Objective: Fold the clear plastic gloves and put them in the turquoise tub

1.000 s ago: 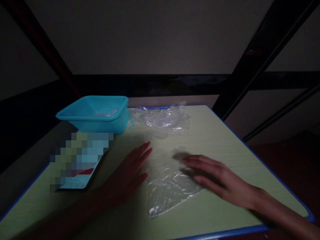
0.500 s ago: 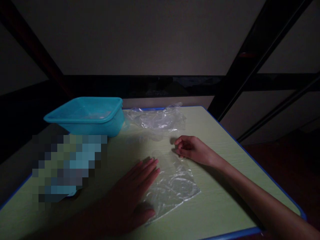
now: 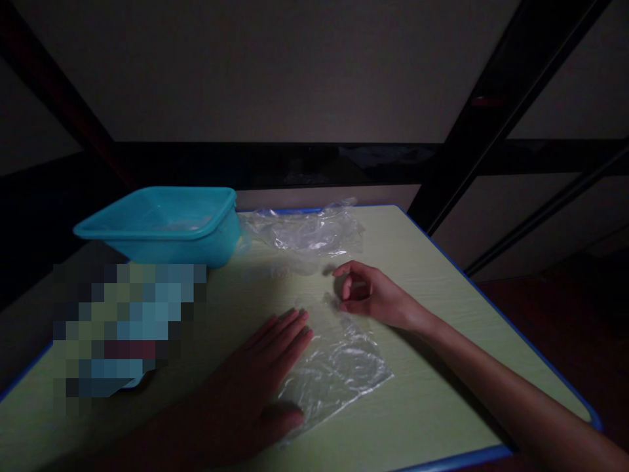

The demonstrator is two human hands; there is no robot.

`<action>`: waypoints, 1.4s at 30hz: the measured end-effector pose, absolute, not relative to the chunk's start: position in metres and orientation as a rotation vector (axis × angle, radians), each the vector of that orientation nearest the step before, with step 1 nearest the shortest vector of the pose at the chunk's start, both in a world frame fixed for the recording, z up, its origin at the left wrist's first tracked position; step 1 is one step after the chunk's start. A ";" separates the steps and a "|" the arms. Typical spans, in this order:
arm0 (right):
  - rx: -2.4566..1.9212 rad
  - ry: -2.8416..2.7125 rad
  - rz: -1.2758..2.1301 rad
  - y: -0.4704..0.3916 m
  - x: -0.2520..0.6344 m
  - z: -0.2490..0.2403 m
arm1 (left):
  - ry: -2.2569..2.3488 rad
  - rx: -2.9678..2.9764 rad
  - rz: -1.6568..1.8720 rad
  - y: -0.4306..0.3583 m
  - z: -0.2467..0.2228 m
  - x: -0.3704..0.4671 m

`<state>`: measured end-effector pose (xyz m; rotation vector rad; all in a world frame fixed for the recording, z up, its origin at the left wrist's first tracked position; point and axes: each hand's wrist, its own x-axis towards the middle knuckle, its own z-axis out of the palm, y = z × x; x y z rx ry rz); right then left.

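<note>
A clear plastic bag (image 3: pixel 346 367) lies flat and wrinkled on the table, its near edge slanting up to the right. My left hand (image 3: pixel 265 380) rests palm down over the bag's left side, fingers stretched out and thumb spread. At the bag's far right corner is my right hand (image 3: pixel 371 292). Its index finger is bent and apart from the thumb, the other fingers are curled, and nothing shows between them. The thumb is close to the bag's top edge; whether it touches is hard to see. More crumpled clear plastic (image 3: pixel 314 233) lies farther back.
A turquoise plastic basin (image 3: pixel 206 246) stands at the table's back left. In front of it is a pixelated area with a light blue thing (image 3: pixel 132 381) at its lower edge. The pale table (image 3: pixel 442 380) has a blue rim. Behind rises a wall with dark beams.
My right hand's index finger has lifted away from the thumb, and the hand has shifted slightly left. My left hand stays flat on the bag. The whole view has shifted a little.
</note>
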<state>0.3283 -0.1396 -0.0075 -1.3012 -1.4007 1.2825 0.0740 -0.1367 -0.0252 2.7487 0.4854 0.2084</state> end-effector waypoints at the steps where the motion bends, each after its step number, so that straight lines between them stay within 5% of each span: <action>1: -1.305 -1.397 1.273 -0.140 0.328 -0.007 | 0.479 2.752 0.217 -0.137 -0.025 0.074; 42: -1.532 -1.726 0.774 -0.146 0.338 -0.010 | 0.249 2.848 0.147 -0.134 -0.019 0.074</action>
